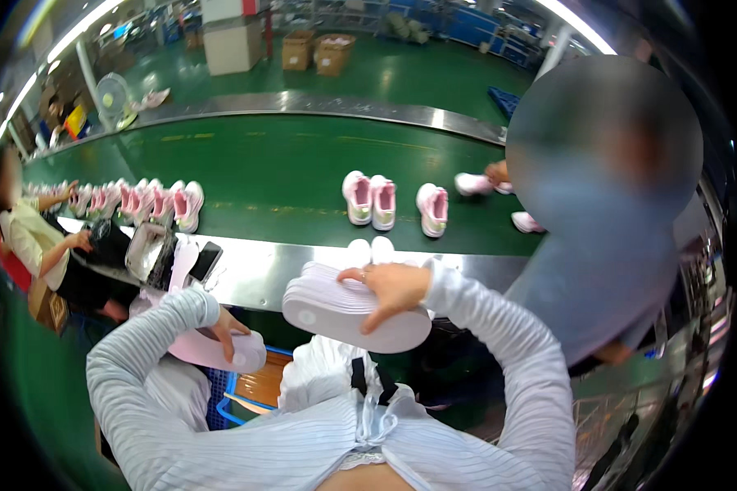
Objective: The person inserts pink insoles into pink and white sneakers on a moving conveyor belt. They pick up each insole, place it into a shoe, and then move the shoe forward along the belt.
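A thick stack of pale pinkish-white insoles [348,326] is held over my lap, in front of the metal edge of the line. My right hand [389,293] grips it from above, thumb on the near side and fingers over the top. Lower and to the left, my left hand [228,329] is closed on pink insoles [201,350]; how many is hidden. Another long pink insole [184,263] lies farther forward at the left, by the metal edge. Just beyond the stack, two white rounded tips [371,250] show at the metal edge.
A pair of pink-and-white sneakers [370,200] and a single sneaker [432,210] stand on the green belt [270,184]. More sneakers [139,200] line up at left. A person [598,229] at right handles a sneaker [472,184]; another person [37,237] sits at left.
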Tool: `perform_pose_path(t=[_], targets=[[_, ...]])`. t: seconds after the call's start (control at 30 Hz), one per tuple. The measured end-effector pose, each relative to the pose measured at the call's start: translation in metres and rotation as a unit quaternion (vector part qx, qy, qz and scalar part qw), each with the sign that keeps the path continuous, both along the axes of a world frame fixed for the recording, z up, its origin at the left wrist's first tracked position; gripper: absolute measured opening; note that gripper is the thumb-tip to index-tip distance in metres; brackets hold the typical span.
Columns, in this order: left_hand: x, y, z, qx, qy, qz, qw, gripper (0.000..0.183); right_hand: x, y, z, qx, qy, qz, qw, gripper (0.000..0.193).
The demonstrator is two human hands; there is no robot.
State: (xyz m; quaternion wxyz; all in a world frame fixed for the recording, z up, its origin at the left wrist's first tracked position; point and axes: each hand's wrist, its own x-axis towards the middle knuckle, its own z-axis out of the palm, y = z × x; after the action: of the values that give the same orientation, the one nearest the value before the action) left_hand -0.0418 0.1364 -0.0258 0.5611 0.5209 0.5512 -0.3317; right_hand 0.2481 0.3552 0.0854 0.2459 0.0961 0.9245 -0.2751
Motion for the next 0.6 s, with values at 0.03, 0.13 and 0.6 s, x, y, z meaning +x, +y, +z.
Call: perform_pose_path(t=[0.03, 0.13, 0.6], targets=[[-0.011, 0.002, -0.005, 0.004, -0.029, 0.025, 0.999, 0.114, -0.035, 0.005, 0.003, 0.069, -0.030, 0.073, 0.994, 0.103], [-0.061, 0.010, -0.021, 0.008, -0.084, 0.081, 0.993, 0.116, -0.121, 0.028, -0.023, 0.075, -0.153, 0.136, 0.976, 0.100], [-0.163, 0.154, -0.217, -0.089, -0.102, -0.184, 0.974, 0.118, -0.314, 0.096, -0.302, -0.091, -0.328, 0.407, 0.848, 0.087]])
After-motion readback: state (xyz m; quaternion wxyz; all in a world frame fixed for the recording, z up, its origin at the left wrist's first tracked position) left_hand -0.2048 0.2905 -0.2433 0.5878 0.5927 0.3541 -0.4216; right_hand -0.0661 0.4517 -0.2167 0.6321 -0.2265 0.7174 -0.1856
